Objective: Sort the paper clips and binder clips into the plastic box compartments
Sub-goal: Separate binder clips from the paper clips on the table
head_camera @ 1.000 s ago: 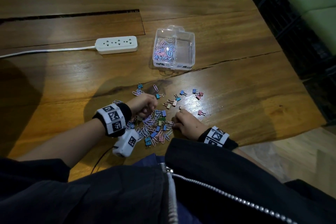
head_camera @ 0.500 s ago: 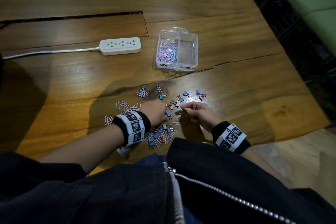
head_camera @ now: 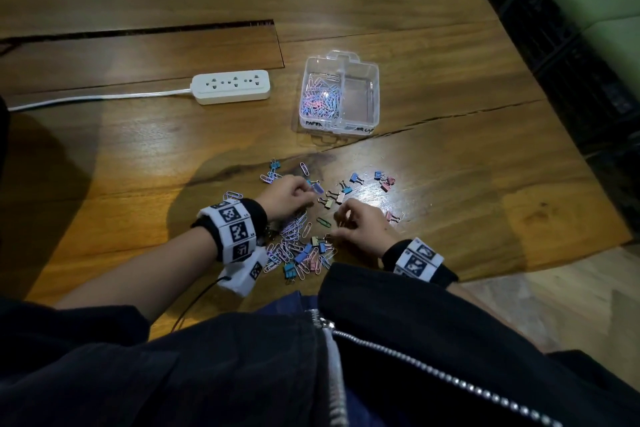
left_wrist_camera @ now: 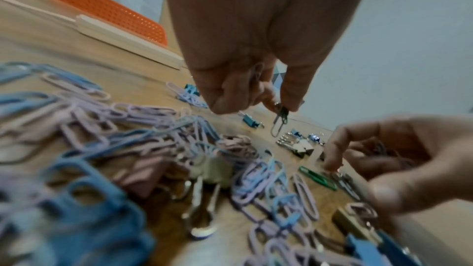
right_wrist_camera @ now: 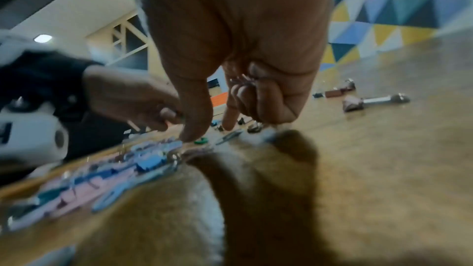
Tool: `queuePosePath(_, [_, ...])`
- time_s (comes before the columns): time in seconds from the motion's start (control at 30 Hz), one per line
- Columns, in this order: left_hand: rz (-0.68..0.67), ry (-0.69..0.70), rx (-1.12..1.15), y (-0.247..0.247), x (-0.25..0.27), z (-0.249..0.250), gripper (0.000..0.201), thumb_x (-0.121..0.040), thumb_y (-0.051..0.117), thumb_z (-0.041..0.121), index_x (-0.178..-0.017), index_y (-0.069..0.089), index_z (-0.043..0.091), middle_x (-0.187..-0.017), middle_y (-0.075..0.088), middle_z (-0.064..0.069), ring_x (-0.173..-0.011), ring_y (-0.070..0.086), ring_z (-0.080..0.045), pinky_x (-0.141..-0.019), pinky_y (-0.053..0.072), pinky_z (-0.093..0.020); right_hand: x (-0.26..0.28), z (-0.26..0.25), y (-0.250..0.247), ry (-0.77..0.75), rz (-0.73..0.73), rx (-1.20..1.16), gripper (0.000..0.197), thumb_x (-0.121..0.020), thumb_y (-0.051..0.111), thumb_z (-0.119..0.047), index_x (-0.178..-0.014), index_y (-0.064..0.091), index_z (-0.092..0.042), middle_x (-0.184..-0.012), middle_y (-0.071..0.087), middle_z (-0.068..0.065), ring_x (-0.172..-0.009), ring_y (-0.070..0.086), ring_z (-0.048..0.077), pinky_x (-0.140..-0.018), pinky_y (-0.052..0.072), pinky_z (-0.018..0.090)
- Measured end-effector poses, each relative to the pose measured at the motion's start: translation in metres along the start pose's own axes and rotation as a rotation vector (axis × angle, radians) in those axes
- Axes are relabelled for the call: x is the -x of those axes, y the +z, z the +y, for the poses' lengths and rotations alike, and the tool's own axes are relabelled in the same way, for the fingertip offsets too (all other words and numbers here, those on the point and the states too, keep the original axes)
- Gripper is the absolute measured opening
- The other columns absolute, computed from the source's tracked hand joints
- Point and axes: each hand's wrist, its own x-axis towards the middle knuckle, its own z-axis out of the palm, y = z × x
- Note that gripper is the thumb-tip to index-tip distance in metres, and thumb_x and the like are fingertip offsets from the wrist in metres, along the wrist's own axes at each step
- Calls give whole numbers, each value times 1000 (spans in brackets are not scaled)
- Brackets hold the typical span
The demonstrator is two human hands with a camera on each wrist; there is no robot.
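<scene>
Both hands pinch clips: left hand (left_wrist_camera: 245, 80) a paper clip (left_wrist_camera: 279, 122), right hand (right_wrist_camera: 245, 88) an indistinct, half-hidden bunch.

Pastel clips on brown wood, clear box beyond.

Loose pile (head_camera: 298, 246) nearest the clear plastic box (head_camera: 372, 94): lilac, pink, sky-blue paper clips, one dark green paper clip (head_camera: 323, 222); binder clips blue, pink, khaki, silver handles. Box's left compartment: pink, lilac, blue paper clips (head_camera: 320, 100). White power strip (head_camera: 231, 88) left of box. Wristbands (head_camera: 233, 229) white with black square-code patterns. Table (head_camera: 450, 166) warm brown grain.
</scene>
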Motion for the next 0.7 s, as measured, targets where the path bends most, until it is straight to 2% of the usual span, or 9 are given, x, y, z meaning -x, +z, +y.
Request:
queuePosePath(0.1, [67,-24,103,1,-6,4,14,-89,56,17,-94,63,6,-59,45,5,-44,44,0,-45,34,-12,-1,-1,2,-86,34,161,21,-79,67,-18,-97,57,-13,-94,48,-6,-88,45,11,-77,34,23])
queuePosePath(0.17, [85,-12,49,3,-10,8,22,-88,57,17,-101,66,2,-68,55,2,-57,50,-1,-56,39,-14,-2,-1,1,-104,49,193,14,-82,62,-18,-94,58,-11,-91,45,-5,-87,43,12,-78,32,23])
queuePosePath(0.27, [74,9,-42,7,-15,9,25,-89,56,19,-105,68,4,-102,68,-8,-90,59,-17,-77,40,-22,-5,0,0,-126,26,298,16,-86,58,-22,-91,56,-8,-90,43,-2,-85,42,14,-76,32,25])
queuePosePath(0.33, [77,22,-27,9,-17,9,25,-89,57,19,-105,69,4,-106,68,-11,-93,59,-18,-80,41,-22,-5,1,-1,-134,-2,340,15,-87,56,-25,-86,52,-10,-90,42,-1,-83,42,14,-75,31,25])
queuePosePath(0.4, [118,28,31,8,-17,9,24,-88,58,18,-104,69,4,-100,67,-7,-86,55,-14,-76,41,-21,-6,3,-2,-142,-23,354,16,-88,54,-25,-80,46,-14,-87,41,-3,-81,42,13,-74,32,24])
queuePosePath(0.5, [169,2,256,1,-15,6,20,-88,58,16,-102,68,7,-81,63,4,-71,54,-10,-58,45,-9,-6,7,-4,-120,5,217,25,-90,51,-21,-68,39,-21,-77,35,-13,-73,40,6,-64,30,14])
queuePosePath(0.57, [144,-41,405,-7,-13,2,21,-88,58,16,-104,67,7,-78,63,5,-67,56,-8,-54,47,-10,-4,7,-8,-98,45,99,29,-91,50,-18,-66,37,-24,-76,37,-14,-68,39,3,-60,28,10])
queuePosePath(0.63, [92,-69,508,-14,-10,-2,21,-88,57,15,-105,66,6,-81,64,3,-62,61,-6,-54,48,-15,-3,8,-14,-50,25,-90,24,-91,50,-16,-68,42,-22,-74,45,-9,-67,42,3,-59,33,13])
queuePosePath(0.7, [27,-81,627,-19,-7,-4,19,-87,56,14,-103,66,9,-82,67,3,-55,63,-3,-48,47,-13,-2,8,-19,-6,-22,-364,21,-90,51,-12,-70,45,-18,-72,48,-4,-64,45,5,-57,36,15])
